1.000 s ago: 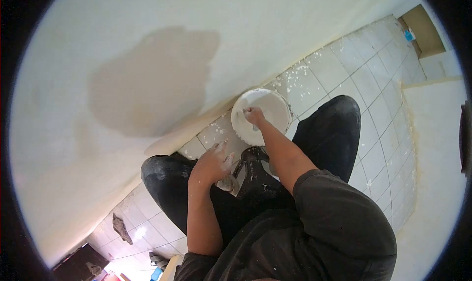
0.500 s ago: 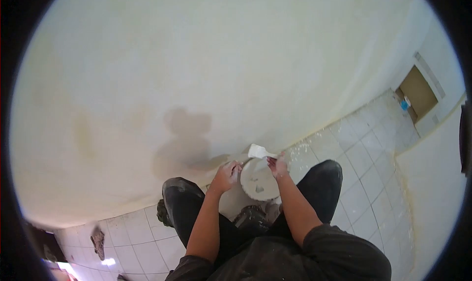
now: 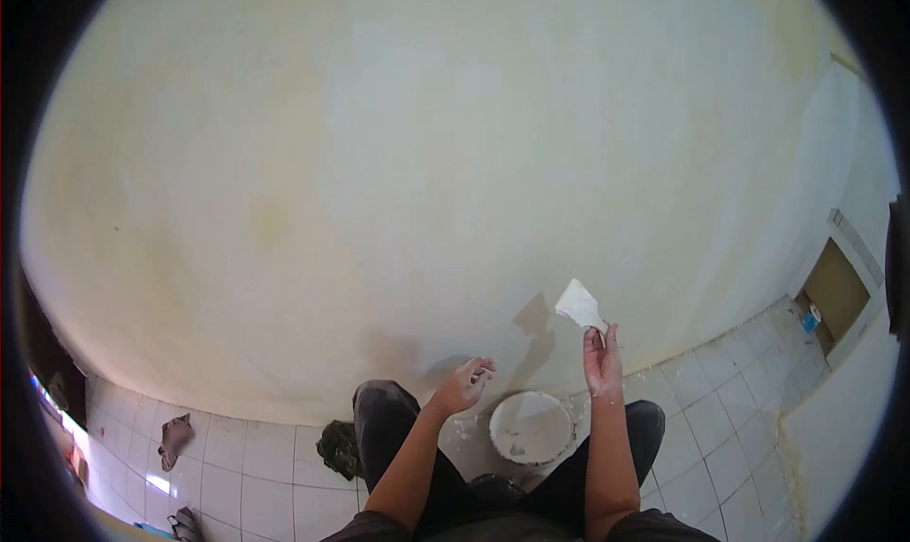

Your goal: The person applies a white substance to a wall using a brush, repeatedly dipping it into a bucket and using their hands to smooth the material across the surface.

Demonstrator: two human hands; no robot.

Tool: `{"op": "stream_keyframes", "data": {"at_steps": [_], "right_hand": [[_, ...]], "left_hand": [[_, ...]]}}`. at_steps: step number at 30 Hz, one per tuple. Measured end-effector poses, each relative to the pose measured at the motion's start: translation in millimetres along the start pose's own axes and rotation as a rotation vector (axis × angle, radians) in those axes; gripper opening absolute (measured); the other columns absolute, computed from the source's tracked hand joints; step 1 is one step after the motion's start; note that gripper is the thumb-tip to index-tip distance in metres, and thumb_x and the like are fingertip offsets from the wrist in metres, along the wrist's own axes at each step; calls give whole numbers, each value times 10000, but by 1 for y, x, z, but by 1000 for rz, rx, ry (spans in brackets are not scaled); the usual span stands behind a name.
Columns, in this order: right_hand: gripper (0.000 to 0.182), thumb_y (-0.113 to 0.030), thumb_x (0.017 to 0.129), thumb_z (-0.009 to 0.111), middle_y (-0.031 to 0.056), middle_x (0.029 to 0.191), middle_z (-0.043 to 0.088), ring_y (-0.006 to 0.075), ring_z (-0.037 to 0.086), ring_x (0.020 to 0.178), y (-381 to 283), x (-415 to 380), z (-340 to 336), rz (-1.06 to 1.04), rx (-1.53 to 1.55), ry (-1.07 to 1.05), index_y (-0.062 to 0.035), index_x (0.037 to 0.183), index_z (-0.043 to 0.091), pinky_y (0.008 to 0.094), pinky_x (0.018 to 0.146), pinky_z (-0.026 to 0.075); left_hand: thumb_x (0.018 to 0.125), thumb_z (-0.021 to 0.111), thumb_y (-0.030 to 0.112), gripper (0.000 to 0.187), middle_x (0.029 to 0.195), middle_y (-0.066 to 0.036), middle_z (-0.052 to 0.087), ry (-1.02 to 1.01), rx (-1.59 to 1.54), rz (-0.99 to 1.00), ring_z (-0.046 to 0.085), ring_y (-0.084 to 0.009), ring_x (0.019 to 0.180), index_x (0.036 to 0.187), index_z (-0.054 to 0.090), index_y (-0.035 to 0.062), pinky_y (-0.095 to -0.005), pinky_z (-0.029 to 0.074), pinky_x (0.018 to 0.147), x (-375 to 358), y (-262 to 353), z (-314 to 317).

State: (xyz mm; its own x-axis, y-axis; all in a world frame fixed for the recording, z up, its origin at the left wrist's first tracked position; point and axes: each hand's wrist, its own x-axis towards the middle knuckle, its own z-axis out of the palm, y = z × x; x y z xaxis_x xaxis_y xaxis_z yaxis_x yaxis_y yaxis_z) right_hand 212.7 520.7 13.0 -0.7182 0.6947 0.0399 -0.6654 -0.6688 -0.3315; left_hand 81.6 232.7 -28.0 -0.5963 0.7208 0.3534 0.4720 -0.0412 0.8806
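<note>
Lifted away from the bucket (image 3: 529, 461), the white-coated scraper (image 3: 579, 305) stood blade-up, pinched in the outstretched right hand (image 3: 602, 364), probably to keep its load on. Below-left of that hand sat the bucket; farther left, the left hand (image 3: 463, 386) hung loosely spread, gripping nothing visible; the wall (image 3: 455, 191) rose beyond.

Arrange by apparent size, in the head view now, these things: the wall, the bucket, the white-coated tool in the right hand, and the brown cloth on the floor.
Largest to smallest:
1. Wall
2. Bucket
3. White-coated tool and brown cloth: too alike to rank
</note>
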Motion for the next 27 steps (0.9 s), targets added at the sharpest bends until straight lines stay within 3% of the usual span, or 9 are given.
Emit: {"op": "stream_keyframes", "data": {"at_steps": [3,5,11,14,21,23,26,27], "right_hand": [[284,-155,1007,627,137,1089,677,218,685,979,-20,-5,58,-16,-111,-88,32,1218,591,324,900,606],[262,-144,1004,630,131,1085,680,219,693,962,-34,-12,107,-34,-231,-179,29,1199,606,327,902,610],[199,-136,996,641,59,1024,681,200,703,896,-70,-15,288,-195,-566,-382,-4,1145,628,348,877,617],[210,-143,995,642,69,1029,679,200,699,908,-86,1,376,-251,-630,-510,3,1145,626,353,880,613],[288,-115,964,666,167,1072,659,257,699,943,-84,15,578,-573,-747,-803,93,1143,579,369,895,610],[305,-104,952,685,151,1043,660,244,698,962,-68,7,627,-690,-755,-889,116,1129,570,342,887,614],[298,-142,964,679,130,1028,686,238,701,903,-39,-8,687,-869,-863,-1004,72,1155,601,335,897,595],[187,-103,951,673,120,953,695,196,678,814,-24,-11,704,-1013,-836,-1061,45,1054,624,312,770,563]], "left_hand": [[946,522,-30,290,1117,-144,670,126,128,242,671,-248,991,1227,583,6,-352,533,855,20,67,-47],[937,540,-39,274,1131,-156,670,261,389,489,667,-259,1022,1202,591,5,-359,533,855,38,115,-98],[934,551,29,266,1168,-175,658,616,686,696,634,-314,1096,1193,606,7,-375,502,905,88,283,-251],[941,529,46,293,1208,-192,633,760,768,835,605,-348,1157,1225,595,12,-385,475,981,116,338,-313],[997,396,137,380,1459,-180,491,1003,869,1029,405,-366,1407,1355,499,59,-520,249,1187,189,405,-406],[1006,364,154,395,1505,-172,453,1105,904,1046,351,-367,1452,1375,481,75,-567,158,1216,206,409,-419],[1009,337,173,402,1523,-167,434,1267,880,1046,324,-366,1472,1372,482,79,-598,73,1223,225,382,-432],[1008,335,180,403,1526,-165,429,1309,876,1052,321,-364,1473,1367,485,77,-597,76,1224,225,378,-431]]}}
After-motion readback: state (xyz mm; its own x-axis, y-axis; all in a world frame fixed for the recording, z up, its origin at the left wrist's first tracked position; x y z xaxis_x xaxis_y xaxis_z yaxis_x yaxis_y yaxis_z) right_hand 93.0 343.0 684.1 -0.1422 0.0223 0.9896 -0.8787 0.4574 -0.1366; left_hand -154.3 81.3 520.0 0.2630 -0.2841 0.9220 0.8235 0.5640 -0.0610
